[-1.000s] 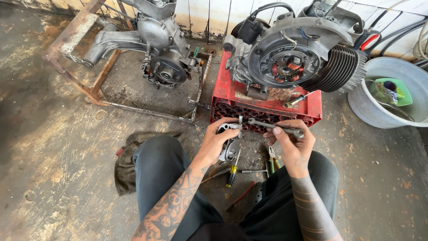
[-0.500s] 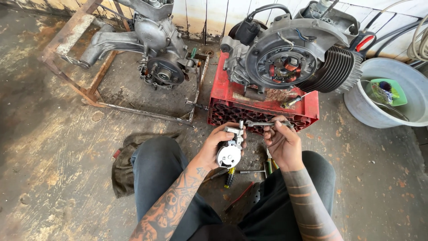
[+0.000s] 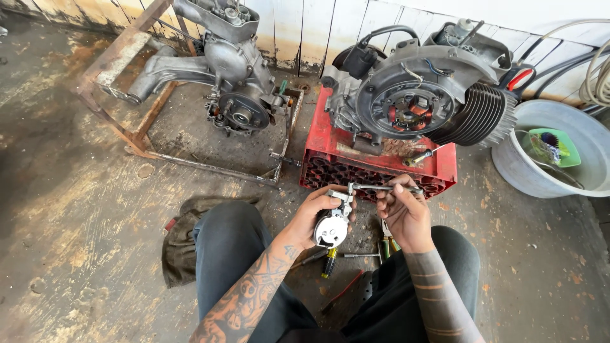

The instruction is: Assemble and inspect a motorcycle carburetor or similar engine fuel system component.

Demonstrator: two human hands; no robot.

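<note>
My left hand (image 3: 312,217) grips a small silver metal engine part (image 3: 332,227) with a round face, held over my knees. My right hand (image 3: 401,211) holds a slim metal wrench (image 3: 380,188) whose end sits on the top of that part. Both tattooed forearms reach out over my dark trousers. Straight ahead, a grey engine (image 3: 419,95) with black cooling fins rests on a red plastic crate (image 3: 375,168). A yellow-handled screwdriver (image 3: 420,155) lies on the crate below the engine.
A second engine (image 3: 232,82) sits in a rusty metal frame (image 3: 124,95) at the far left. A grey tub (image 3: 553,152) holding a green tray stands at the right. Screwdrivers (image 3: 330,260) lie on the floor between my legs, and a dark rag (image 3: 181,235) lies by my left knee.
Both hands have drawn back from the crate toward my knees, bringing the silver part and wrench along. The wrench stays on the part's top. The view has tilted a little.
</note>
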